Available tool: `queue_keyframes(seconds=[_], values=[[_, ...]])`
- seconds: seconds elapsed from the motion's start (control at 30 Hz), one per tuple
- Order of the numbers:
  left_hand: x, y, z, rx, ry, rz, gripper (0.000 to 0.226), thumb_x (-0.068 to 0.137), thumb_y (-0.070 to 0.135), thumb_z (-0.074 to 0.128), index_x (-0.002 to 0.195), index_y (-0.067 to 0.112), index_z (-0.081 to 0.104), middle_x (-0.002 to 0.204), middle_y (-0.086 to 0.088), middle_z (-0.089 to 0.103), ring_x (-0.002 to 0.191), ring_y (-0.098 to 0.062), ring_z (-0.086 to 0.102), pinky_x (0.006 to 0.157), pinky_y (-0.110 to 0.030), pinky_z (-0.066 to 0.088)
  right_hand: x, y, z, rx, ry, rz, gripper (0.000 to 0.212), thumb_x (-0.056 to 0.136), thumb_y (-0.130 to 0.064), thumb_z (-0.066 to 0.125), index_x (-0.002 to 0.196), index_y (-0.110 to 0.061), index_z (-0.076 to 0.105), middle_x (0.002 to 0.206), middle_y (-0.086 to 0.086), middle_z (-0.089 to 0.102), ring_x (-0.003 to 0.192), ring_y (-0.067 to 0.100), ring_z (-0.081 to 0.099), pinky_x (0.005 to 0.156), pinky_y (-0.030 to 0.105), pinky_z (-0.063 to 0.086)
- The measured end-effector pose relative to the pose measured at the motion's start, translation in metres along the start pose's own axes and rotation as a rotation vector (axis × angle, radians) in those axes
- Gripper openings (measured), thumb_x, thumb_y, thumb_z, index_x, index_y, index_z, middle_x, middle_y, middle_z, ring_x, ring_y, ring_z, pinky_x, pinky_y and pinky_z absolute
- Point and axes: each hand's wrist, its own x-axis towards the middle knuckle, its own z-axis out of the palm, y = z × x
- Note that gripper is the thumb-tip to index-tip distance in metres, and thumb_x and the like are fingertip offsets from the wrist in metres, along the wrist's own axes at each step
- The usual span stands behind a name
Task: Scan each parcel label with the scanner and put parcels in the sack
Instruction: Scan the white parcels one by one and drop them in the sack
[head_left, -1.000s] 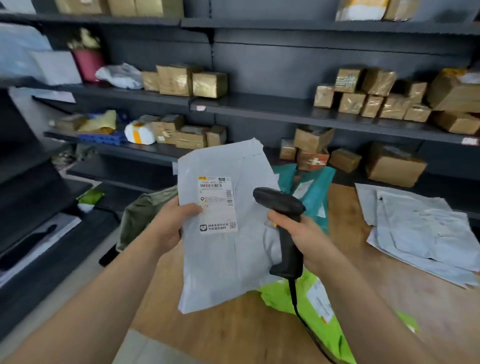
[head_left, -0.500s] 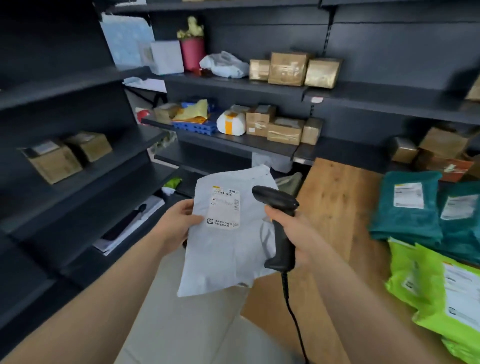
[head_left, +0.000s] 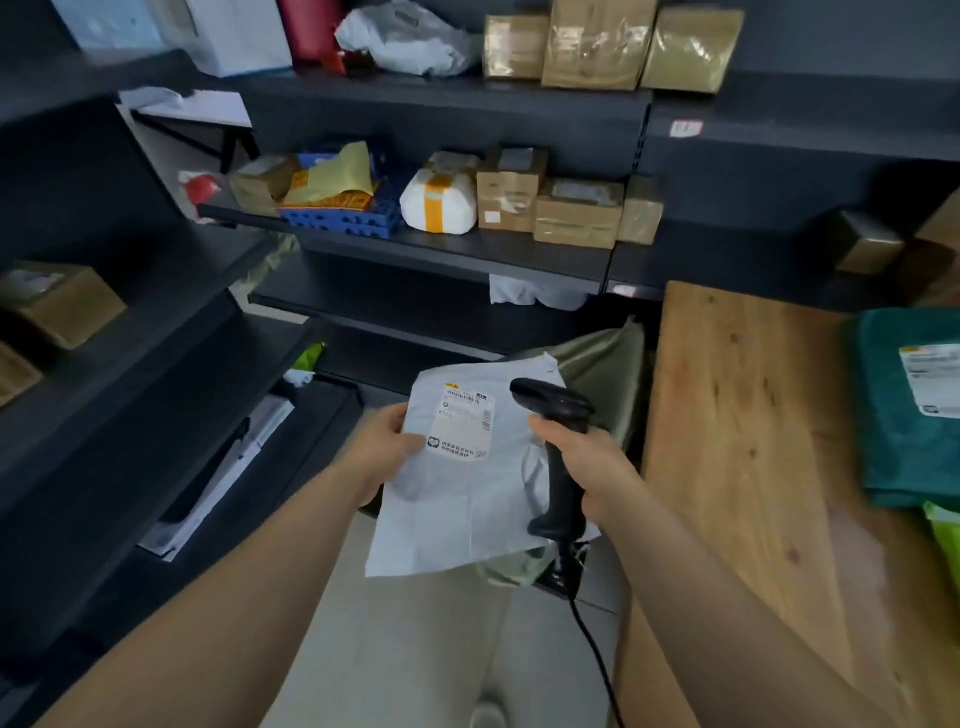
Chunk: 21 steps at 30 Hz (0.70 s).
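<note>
Left hand (head_left: 387, 452) pinched the parcel (head_left: 467, 514) at its left edge, thumb on the front beside the label (head_left: 465, 428). Right hand (head_left: 589, 467) was closed round the handle of the scanner (head_left: 550, 402). Its head sat just right of the label; I could not tell whether its window faced the print. The parcel hung in the air over the floor (head_left: 415, 634), in front of the sack (head_left: 605, 364), which stood between the shelves (head_left: 447, 254) and the desk (head_left: 737, 441).

Risks, as judged:
- The parcel was thin and held by one edge. It could sag or fold and crease the label, giving a bad read.
- The sack's mouth was mostly hidden behind the parcel. A blind release could miss it and land on the floor.
- The cable (head_left: 592, 649) trailed down from the handle close to the desk's left edge. A swing to the right could catch it there, or drag it across the sack.

Room: open floor below and toward me. Shelf edges closed off the left and the far side. The desk edge lay just beside my right hand. The teal parcel (head_left: 904, 426) on the desk lay well apart.
</note>
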Motion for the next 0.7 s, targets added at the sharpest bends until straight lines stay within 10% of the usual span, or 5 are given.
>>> queue_keyframes(seconds=[0.13, 0.53, 0.7], values=[[0.068, -0.003, 0.007, 0.086, -0.081, -0.057, 0.035, 0.088, -0.008, 0.052, 0.116, 0.013, 0.058, 0.094, -0.003, 0.066, 0.075, -0.015, 0.064, 0.053, -0.019, 0.052, 0.052, -0.005, 0.008, 0.043, 0.072, 0.085, 0.024, 0.085, -0.030, 0.074, 0.095, -0.008, 0.067, 0.082, 0.005, 0.064, 0.075, 0.020, 0.060, 0.066, 0.029, 0.046], [0.233, -0.029, 0.039, 0.310, -0.423, -0.161, 0.021, 0.080, 0.002, 0.055, 0.084, 0.018, 0.067, 0.098, -0.010, 0.072, 0.093, -0.027, 0.068, 0.090, -0.043, 0.055, 0.177, 0.011, 0.024, 0.081, 0.336, 0.258, 0.026, 0.086, -0.023, 0.073, 0.098, -0.003, 0.064, 0.078, 0.008, 0.061, 0.070, 0.023, 0.057, 0.061, 0.031, 0.045], [0.291, -0.067, 0.047, 0.504, -0.534, -0.126, 0.026, 0.081, 0.007, 0.053, 0.101, 0.013, 0.068, 0.102, -0.010, 0.069, 0.099, -0.028, 0.064, 0.094, -0.044, 0.050, 0.233, 0.037, 0.028, 0.069, 0.396, 0.281, 0.034, 0.084, -0.025, 0.075, 0.108, -0.003, 0.065, 0.090, 0.011, 0.068, 0.082, 0.028, 0.064, 0.066, 0.033, 0.049]])
